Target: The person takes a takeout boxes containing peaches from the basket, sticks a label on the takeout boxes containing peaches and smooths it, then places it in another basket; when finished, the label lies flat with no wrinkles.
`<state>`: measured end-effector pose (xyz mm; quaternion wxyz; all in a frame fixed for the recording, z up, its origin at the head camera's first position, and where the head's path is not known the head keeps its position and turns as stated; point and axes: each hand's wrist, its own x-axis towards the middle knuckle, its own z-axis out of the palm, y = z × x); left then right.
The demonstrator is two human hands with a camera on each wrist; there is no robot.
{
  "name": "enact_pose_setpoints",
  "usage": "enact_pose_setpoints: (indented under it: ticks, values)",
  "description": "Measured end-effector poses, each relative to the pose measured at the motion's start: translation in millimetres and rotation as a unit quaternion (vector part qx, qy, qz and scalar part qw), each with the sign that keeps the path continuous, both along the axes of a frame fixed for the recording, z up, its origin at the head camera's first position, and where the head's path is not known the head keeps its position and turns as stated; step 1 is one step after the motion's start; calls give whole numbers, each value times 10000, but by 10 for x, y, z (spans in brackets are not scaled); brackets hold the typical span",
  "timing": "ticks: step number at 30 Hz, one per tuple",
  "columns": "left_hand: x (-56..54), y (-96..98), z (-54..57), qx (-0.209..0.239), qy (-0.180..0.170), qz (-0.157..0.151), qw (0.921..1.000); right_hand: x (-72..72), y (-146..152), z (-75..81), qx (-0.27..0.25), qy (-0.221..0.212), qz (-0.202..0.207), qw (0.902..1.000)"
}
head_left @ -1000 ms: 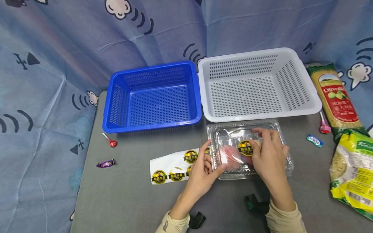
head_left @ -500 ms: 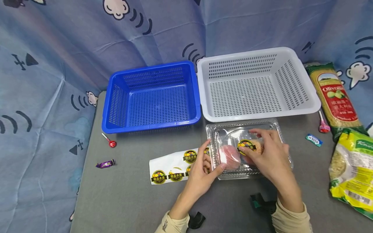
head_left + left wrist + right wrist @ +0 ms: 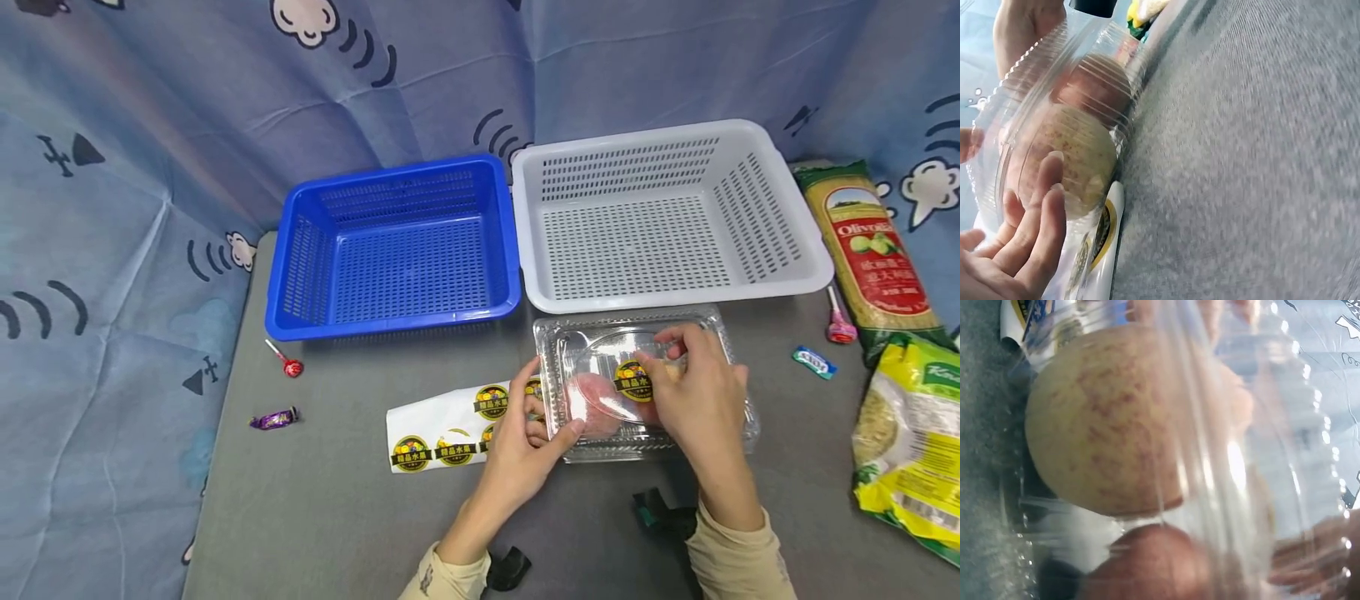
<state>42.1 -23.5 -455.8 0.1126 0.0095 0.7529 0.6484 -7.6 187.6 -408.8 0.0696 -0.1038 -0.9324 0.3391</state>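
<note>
Lower centre-right | left hand (image 3: 521, 446) relaxed against clear box (image 3: 552, 392) — seemingly to steady it | right hand (image 3: 701, 400) loosely bent, thumb at sticker (image 3: 634, 383)

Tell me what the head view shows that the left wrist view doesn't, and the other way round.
Only the head view shows the blue basket, the white basket, the red lollipop and the purple-wrapped candy.

Only the left wrist view shows, close up and from the side, the speckled pale skin of the fruit nearest the left hand.

Both share the clear container, the left hand, the sticker sheet and the gray table.
</note>
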Motion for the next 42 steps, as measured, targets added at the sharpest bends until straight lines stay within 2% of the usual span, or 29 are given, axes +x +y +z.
enact_pose_setpoints:
  ticks: [5,10,15,18,23,28,30,36,42]
  values:
    - [11,22,-2,66,-85,107,9999,28,70,30,-233,158,9,9996]
    - [22,39,2,124,-93,212,9997,59,270,79,-507,393,-3,9979]
    - [30,28,22,167,-95,170,9997,55,569,112,-725,630,-495,9941]
    - [26,0,63,272,-96,135,9995,33,755,150,-610,374,-706,9949]
    - [19,-54,165,403,8,66,9992,15,977,202,-247,-93,-503,9984]
    - [12,-113,276,22,115,42,9999,-11,1033,198,-27,-219,-532,9983]
    - [8,-142,298,-94,140,61,9998,-35,1046,192,-60,-274,-411,9988]
    - [-1,-245,290,39,186,4,9998,-115,1096,180,-87,-409,104,9991]
    - [0,-359,287,415,371,-235,9982,-205,1173,137,-229,-138,431,9987]
